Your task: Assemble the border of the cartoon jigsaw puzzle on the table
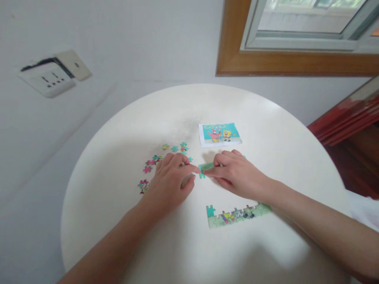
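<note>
My left hand (173,175) is over the loose jigsaw pieces, its index fingertip at the left end of a short green-and-teal puzzle strip (206,167). A small gap shows between that index finger and thumb, with nothing visible in it. My right hand (233,171) covers most of the strip, fingers curled and index fingertip pressed on its left-end piece. Behind the hands lies a paper picture (220,135) of cartoon characters. Nearer to me is a longer joined puzzle strip (233,216), its right end partly hidden by my right forearm.
Loose puzzle pieces (147,169) in pink, teal and yellow lie left of and behind my left hand, some covered by it. The round white table (97,177) stands close to a wall with a socket (49,79) and a wood-framed window (231,59).
</note>
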`<action>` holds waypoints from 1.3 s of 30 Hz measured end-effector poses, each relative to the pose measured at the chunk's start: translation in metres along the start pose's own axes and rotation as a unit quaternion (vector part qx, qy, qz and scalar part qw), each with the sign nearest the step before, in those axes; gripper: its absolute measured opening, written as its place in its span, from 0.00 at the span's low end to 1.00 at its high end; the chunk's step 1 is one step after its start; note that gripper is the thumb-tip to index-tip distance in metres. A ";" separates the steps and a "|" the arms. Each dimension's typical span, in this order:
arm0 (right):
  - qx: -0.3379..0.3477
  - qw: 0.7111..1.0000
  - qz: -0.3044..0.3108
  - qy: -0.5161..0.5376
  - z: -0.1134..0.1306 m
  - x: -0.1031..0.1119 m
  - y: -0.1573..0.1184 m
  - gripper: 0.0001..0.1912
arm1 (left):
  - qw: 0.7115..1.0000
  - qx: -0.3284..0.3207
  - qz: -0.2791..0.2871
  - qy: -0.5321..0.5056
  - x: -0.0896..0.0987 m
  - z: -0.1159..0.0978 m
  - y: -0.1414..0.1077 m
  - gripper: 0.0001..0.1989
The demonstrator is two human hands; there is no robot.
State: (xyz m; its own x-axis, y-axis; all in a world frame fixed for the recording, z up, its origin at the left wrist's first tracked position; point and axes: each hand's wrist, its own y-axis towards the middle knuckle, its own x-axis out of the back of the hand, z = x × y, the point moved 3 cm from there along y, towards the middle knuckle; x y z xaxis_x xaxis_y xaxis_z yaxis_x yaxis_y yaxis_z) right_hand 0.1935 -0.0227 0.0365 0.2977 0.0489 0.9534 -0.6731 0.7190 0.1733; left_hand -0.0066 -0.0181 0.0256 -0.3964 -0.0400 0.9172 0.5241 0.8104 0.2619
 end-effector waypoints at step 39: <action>-0.136 0.967 0.130 0.175 -0.067 0.038 -0.073 0.07 | 0.999 -0.034 -0.038 0.014 -0.009 0.018 0.007 0.18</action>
State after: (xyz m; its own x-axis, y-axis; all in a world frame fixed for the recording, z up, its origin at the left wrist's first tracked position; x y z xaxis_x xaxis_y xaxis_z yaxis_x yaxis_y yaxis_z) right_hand 0.2991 -0.0270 0.0433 0.3850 0.4488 0.8065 -0.5676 0.8041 -0.1765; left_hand -0.0130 -0.0016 0.0134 -0.4157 -0.1171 0.9019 0.5443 0.7625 0.3499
